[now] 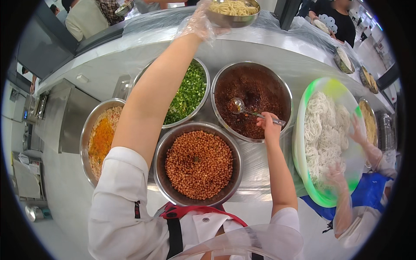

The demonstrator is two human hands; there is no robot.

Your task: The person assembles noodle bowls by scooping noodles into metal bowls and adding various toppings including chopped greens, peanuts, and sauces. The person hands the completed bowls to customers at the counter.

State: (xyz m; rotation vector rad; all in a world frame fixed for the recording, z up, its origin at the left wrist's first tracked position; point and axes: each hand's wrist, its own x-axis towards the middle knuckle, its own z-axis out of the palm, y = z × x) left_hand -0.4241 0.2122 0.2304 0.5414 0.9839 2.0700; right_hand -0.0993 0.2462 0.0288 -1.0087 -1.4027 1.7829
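Observation:
At the far edge of the counter, my left hand (197, 26), in a clear plastic glove, grips the side of a metal bowl (234, 21) of yellow noodles (234, 8). My bare right hand (269, 122) is closed around the handle of a metal ladle (236, 105). The ladle's round bowl lies over a basin (289, 93) of dark red chili sauce (247, 80). Nearer to me is a basin (158, 173) full of brown beans or nuts (199, 164). Chopped green onions (188, 91) fill another basin, partly hidden by my left forearm.
A basin of pale chopped food with orange topping (102, 134) sits at left. On the right, a co-worker's gloved hands (338, 177) reach into a green-rimmed tub (299, 156) of white noodles (325, 130). More bowls (343, 60) line the far ledge, with people beyond.

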